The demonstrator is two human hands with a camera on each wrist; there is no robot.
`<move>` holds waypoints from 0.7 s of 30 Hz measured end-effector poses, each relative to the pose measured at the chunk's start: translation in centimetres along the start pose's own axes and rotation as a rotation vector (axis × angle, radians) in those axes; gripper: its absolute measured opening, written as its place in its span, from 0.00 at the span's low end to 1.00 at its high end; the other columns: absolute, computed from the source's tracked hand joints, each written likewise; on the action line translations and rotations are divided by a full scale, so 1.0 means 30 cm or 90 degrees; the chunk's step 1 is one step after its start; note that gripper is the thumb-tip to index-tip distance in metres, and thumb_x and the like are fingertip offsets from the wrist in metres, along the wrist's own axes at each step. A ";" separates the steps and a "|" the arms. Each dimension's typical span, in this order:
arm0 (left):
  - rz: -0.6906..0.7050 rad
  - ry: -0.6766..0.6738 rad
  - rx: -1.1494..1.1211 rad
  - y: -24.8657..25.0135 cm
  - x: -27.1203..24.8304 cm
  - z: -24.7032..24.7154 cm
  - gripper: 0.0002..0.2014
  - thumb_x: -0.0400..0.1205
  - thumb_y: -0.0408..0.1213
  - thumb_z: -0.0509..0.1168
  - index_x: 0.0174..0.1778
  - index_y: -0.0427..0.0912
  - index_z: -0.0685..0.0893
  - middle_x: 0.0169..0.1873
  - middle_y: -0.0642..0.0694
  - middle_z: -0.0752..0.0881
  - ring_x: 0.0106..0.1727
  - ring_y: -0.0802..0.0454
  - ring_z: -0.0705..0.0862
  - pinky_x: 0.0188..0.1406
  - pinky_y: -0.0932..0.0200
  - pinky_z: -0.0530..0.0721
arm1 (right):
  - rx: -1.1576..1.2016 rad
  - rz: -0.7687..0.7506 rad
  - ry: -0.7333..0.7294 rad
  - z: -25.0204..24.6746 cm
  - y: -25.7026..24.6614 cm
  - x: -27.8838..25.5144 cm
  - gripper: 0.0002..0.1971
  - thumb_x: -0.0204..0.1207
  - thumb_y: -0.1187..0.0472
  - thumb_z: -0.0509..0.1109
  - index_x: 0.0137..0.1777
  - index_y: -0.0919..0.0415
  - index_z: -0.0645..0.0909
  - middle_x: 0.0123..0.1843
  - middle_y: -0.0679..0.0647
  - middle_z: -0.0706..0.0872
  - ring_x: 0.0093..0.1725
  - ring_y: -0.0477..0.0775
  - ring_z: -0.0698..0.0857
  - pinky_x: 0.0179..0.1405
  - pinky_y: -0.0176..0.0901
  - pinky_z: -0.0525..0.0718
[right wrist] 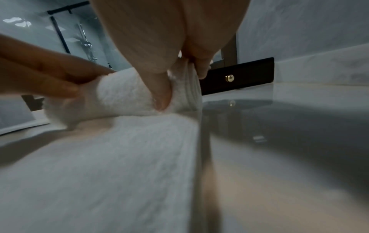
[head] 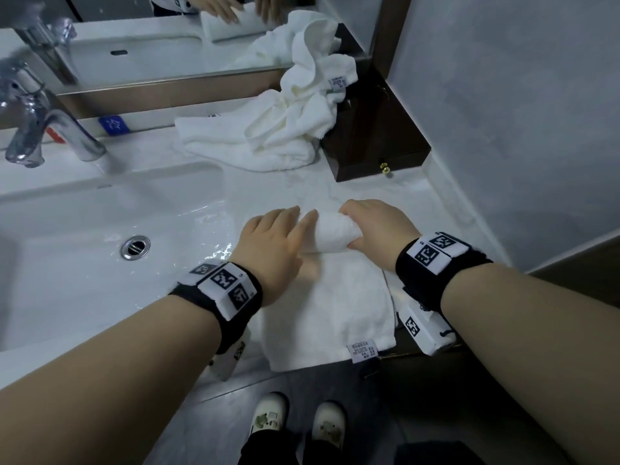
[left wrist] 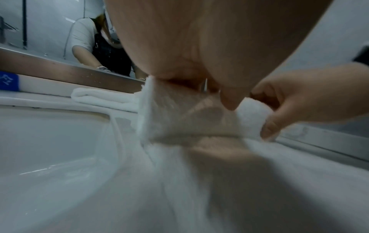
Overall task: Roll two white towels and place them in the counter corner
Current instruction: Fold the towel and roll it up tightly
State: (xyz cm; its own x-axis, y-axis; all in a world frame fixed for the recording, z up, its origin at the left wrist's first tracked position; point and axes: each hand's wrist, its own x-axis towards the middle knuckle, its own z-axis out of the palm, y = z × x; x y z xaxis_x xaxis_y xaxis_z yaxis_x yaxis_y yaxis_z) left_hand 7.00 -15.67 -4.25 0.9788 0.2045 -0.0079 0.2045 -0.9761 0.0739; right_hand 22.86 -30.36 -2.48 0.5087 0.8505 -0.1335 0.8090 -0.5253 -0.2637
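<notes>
Seen from above: white marble surface (head: pixel 385 203) beside a white sink (head: pixel 84 229), chrome tap (head: pixel 43 125) at the basin's far edge, mirror (head: pixel 134 35) behind. Lying flat along the near edge, right of the basin: a white towel (head: pixel 335 307), its far end wound into a short roll (head: pixel 330 233), label tag (head: pixel 362 351) at the near right corner. On the roll, both hands. Left hand (head: pixel 273 243) laid over the roll's left half, fingers (head: pixel 308 221) nearly straight and pressing down on top, not wrapped round it. Right hand (head: pixel 375 228) at the roll's right end, fingers curled over the far side and thumb tucked against the near side, gripping the cloth between them. From the right wrist, thumb (right wrist: pixel 162 97) dug into the roll's end (right wrist: pixel 129 94); from the left wrist, roll (left wrist: pixel 189 116) directly under the palm. Heaped toward the far right corner, well apart from the hands: second white towel (head: pixel 288 119), crumpled and unrolled, partly draped on a dark wooden box (head: pixel 379 139) with a small brass knob (head: pixel 384 167).
</notes>
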 end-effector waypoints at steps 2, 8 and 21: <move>-0.010 -0.019 -0.040 -0.023 0.019 -0.031 0.34 0.84 0.44 0.62 0.86 0.49 0.57 0.81 0.45 0.68 0.79 0.42 0.67 0.76 0.47 0.62 | 0.010 -0.005 0.023 0.011 -0.001 -0.014 0.17 0.74 0.60 0.72 0.62 0.56 0.76 0.57 0.52 0.82 0.59 0.56 0.77 0.47 0.43 0.72; -0.069 -0.204 -0.072 -0.050 0.100 -0.091 0.26 0.84 0.49 0.63 0.78 0.49 0.66 0.67 0.42 0.78 0.64 0.39 0.78 0.63 0.46 0.77 | 0.004 -0.015 0.045 0.031 -0.001 -0.027 0.18 0.73 0.63 0.72 0.62 0.57 0.75 0.60 0.51 0.82 0.62 0.56 0.76 0.54 0.45 0.75; -0.194 -0.226 -0.055 0.006 0.139 -0.064 0.28 0.76 0.55 0.68 0.66 0.50 0.66 0.58 0.47 0.75 0.58 0.42 0.77 0.49 0.44 0.77 | -0.090 -0.037 0.063 0.085 -0.076 -0.121 0.46 0.74 0.42 0.69 0.85 0.48 0.46 0.86 0.46 0.35 0.85 0.51 0.34 0.82 0.53 0.31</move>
State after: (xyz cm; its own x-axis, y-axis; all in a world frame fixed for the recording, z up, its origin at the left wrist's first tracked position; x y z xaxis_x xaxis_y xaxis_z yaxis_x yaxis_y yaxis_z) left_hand 11.10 -14.85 -2.36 0.8193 0.4284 -0.3812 0.4964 -0.8626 0.0975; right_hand 18.43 -32.18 -3.84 0.4809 0.8764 -0.0260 0.8676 -0.4799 -0.1304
